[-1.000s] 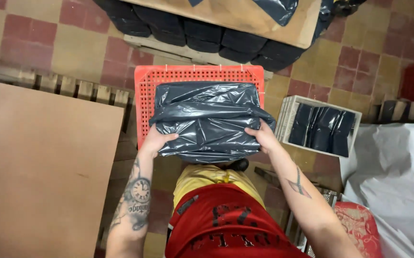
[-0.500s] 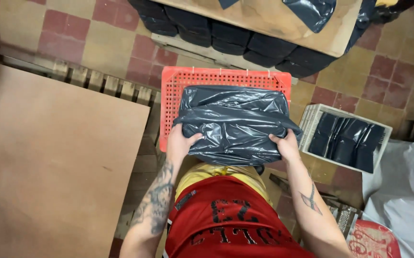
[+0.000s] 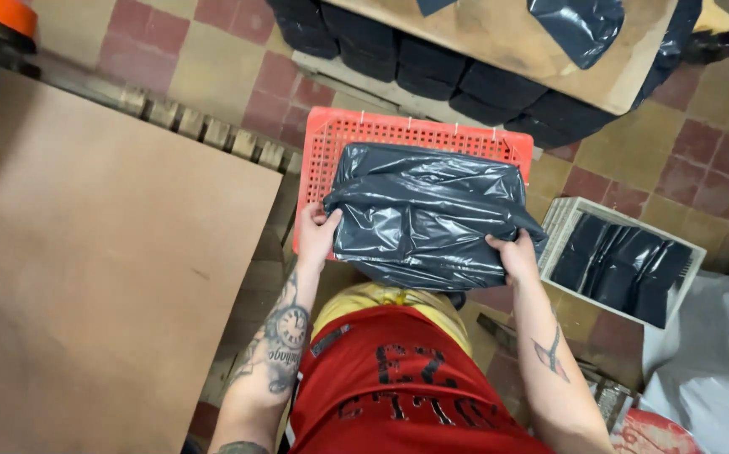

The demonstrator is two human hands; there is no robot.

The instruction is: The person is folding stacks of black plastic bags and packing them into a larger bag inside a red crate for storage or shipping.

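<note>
Over a red crate (image 3: 331, 151), both hands' fingers (image 3: 327, 220) curled around a black bag (image 3: 423, 219).

Red sleeveless shirt with dark print, yellow beneath, bare tattooed forearms, bare hands (image 3: 318, 235).

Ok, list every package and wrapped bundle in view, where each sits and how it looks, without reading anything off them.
Crumpled dark grey plastic-wrapped package: over the red plastic crate, gripped at its sides by left hand and right hand.
Flat dark plastic packets: standing in the white box, right of the crate.
Stacked dark wrapped bundles: under the wooden board, top.
Loose dark plastic bag: lying on that board.
</note>
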